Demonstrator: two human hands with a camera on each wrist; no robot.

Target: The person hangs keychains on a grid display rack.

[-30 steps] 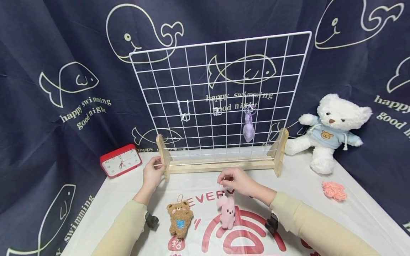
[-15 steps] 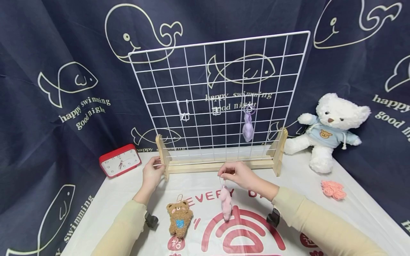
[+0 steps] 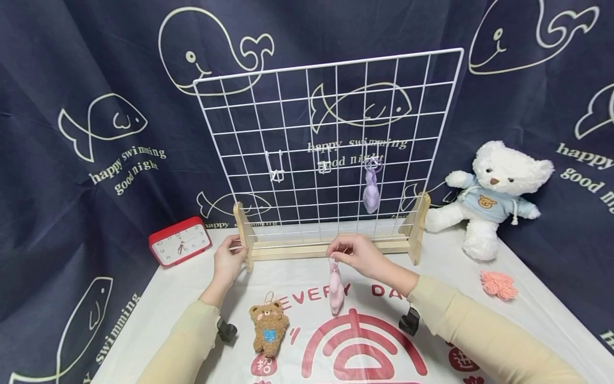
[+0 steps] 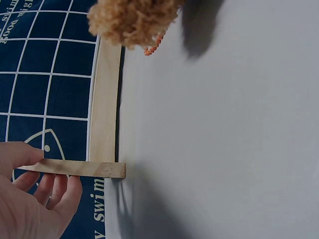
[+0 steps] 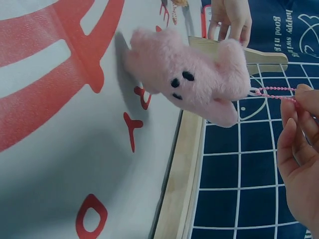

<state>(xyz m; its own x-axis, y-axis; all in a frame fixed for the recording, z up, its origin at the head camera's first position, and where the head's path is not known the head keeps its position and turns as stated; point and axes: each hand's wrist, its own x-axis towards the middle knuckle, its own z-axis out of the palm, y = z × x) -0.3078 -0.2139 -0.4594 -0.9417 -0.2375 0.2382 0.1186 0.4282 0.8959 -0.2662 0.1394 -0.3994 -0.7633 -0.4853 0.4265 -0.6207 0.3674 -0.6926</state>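
Note:
My right hand (image 3: 358, 257) pinches the pink beaded chain (image 5: 274, 93) of a pink plush rabbit charm (image 3: 337, 292). The rabbit hangs over the table, side-on in the head view; its face shows in the right wrist view. At the stand's left end, my left hand (image 3: 229, 262) grips the wooden upright (image 4: 82, 168), thumb on one side and fingers on the other. A white wire grid (image 3: 307, 98) rises from that stand. On it are white hooks (image 3: 276, 175) and a purple plush charm (image 3: 371, 194) hanging at the right.
A brown bear charm (image 3: 269, 326) lies on the table between the forearms. The red clock (image 3: 180, 242) stands at left. A white teddy bear (image 3: 494, 194) sits at right, behind a coral yarn bundle (image 3: 499, 285). A dark printed cloth (image 3: 120, 48) hangs behind the grid.
My right hand has moved up and toward the grid, carrying the rabbit charm, which has turned from facing the camera to side-on. The left hand has stayed at the upright.

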